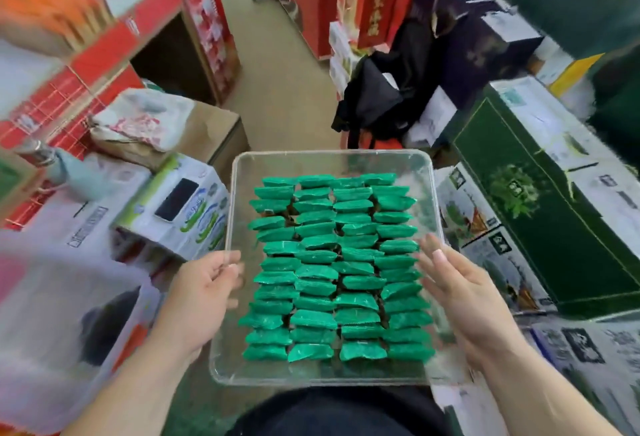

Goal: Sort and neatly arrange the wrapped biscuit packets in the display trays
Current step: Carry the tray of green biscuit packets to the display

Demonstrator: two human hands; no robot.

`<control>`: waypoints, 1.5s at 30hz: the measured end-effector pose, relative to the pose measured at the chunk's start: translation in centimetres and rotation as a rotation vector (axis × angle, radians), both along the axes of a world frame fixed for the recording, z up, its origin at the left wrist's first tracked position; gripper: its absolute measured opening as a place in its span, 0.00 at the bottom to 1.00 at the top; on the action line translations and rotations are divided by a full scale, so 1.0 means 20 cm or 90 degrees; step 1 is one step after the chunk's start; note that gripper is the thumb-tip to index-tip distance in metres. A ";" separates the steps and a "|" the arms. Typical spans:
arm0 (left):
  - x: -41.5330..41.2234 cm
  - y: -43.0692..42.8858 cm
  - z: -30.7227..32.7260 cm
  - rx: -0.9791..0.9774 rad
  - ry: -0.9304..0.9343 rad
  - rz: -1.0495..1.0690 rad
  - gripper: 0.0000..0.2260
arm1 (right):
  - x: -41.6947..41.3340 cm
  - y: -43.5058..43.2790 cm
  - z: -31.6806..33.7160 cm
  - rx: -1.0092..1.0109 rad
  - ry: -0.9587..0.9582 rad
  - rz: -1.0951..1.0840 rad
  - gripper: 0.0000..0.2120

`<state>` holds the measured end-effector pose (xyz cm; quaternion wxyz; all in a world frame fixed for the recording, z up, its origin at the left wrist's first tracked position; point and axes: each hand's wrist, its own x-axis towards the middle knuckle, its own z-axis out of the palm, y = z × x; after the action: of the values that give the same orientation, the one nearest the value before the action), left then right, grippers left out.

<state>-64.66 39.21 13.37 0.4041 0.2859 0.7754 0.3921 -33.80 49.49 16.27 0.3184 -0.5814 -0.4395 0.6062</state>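
Centre: clear tray (pixel 311 163), four columns of green packets (pixel 334 262) inside. 9 o'clock: left hand (pixel 204 297) curled round rim. 3 o'clock: right hand (pixel 464 293) flat, outstretched, against wall. Probably light, thin, flexible, with slippery loose contents. Grip opposite rims, keep level

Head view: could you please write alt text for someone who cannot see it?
A clear plastic tray holds four columns of green wrapped biscuit packets. The left hand grips its left rim; the right hand lies open along its right side.
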 end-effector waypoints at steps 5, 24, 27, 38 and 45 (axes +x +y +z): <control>-0.11 0.47 0.06 0.011 0.000 0.058 0.13 | -0.15 0.55 0.05 0.025 -0.013 0.036 0.14; -1.26 2.02 0.16 0.025 -0.010 0.081 0.11 | -1.33 2.12 0.15 0.019 0.007 0.066 0.20; -1.45 2.27 0.19 0.024 -0.004 0.070 0.10 | -1.51 2.34 0.18 0.015 0.020 0.053 0.17; -1.89 3.33 0.14 -0.003 0.021 0.086 0.09 | -1.98 3.47 0.11 0.013 0.012 0.072 0.15; -2.08 4.09 0.21 -0.033 0.041 0.128 0.11 | -2.19 4.32 0.11 -0.008 0.014 0.125 0.14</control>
<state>-106.25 120.94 17.49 0.3452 0.2086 0.8224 0.4014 -77.58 135.81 18.51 0.2586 -0.5309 -0.4873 0.6433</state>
